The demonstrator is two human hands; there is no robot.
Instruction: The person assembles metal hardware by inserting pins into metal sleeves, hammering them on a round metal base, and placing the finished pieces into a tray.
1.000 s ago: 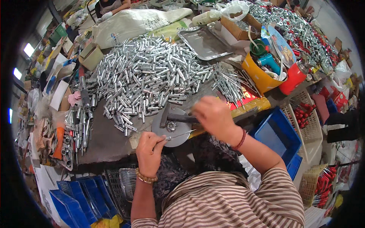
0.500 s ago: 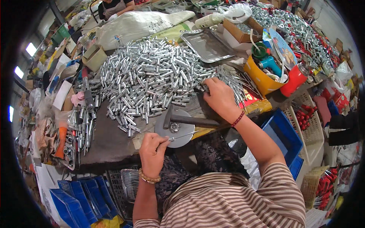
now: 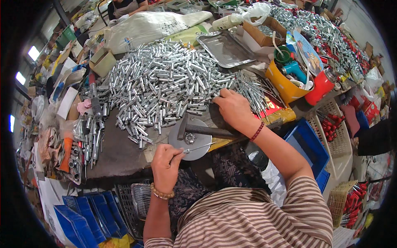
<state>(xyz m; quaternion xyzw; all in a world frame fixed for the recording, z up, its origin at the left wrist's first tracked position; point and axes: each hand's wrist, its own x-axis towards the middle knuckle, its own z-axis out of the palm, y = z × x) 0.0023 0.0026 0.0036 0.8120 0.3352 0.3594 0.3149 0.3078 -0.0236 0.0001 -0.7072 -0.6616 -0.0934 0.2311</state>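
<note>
My left hand (image 3: pixel 166 164) pinches a thin metal rod (image 3: pixel 199 148) by one end, where a small silver piece shows at the fingertips. The rod points right across a round grey disc (image 3: pixel 175 138) at the bench edge. On that disc rests a hammer (image 3: pixel 213 131), its handle running right, beside a small round metal fitting (image 3: pixel 190 139). My right hand (image 3: pixel 236 110) is at the right edge of a large heap of short silver metal tubes (image 3: pixel 161 82). Its fingers curl downward, and whatever they grip is hidden. Beyond it lie several thin metal rods (image 3: pixel 253 91).
Left of the heap lie screwdriver-like tools (image 3: pixel 96 103) and an orange handle (image 3: pixel 66 155). A metal tray (image 3: pixel 226 47) sits behind. To the right stand a yellow container (image 3: pixel 284 84), a red bottle (image 3: pixel 320 87) and a blue bin (image 3: pixel 308 149). A person (image 3: pixel 126 7) works at the far left.
My right hand has shifted slightly left and down at the edge of the heap, its fingers closing downward. My left hand and the rod stay in place.
</note>
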